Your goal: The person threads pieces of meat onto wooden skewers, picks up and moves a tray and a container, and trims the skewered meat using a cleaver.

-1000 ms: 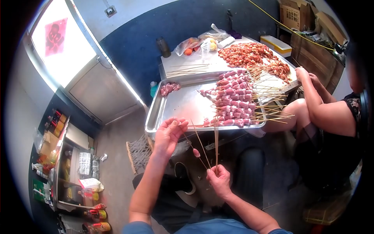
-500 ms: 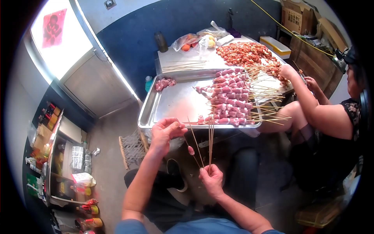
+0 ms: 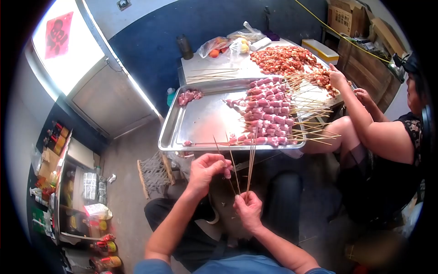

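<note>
In front of the tray (image 3: 163, 137), our left hand (image 3: 205, 175) and right hand (image 3: 249, 212) are both at work, well clear of its floor. The grip of our left hand pinches a piece of meat (image 3: 227, 173) between thumb and fingertips; the piece is on a thin skewer (image 3: 233, 184), whose tip shows above our fingers. The grip of our right hand is pressed together around the lower ends of that skewer and a bundle of bare skewers (image 3: 251, 169), which stand up and fan slightly apart, their tips near the tray's near rim.

Inside the tray, loaded kebabs (image 3: 271, 108) lie in a row on the right, their bare ends sticking out past the right rim. A small heap (image 3: 189, 97) of pink meat sits in the far left corner, and one scrap (image 3: 187, 143) lies near the near left corner.

Beyond the tray, the desk (image 3: 203, 64) carries loose sticks (image 3: 212, 76), bags (image 3: 214, 48) with orange fruit, a dark jar (image 3: 185, 47) and a big red mound (image 3: 284, 60) of cut meat. To our right, a co-worker (image 3: 383, 141) sits with one hand (image 3: 338, 78) near that mound. To our left, a stool (image 3: 155, 176) with a woven seat stands on the floor.
</note>
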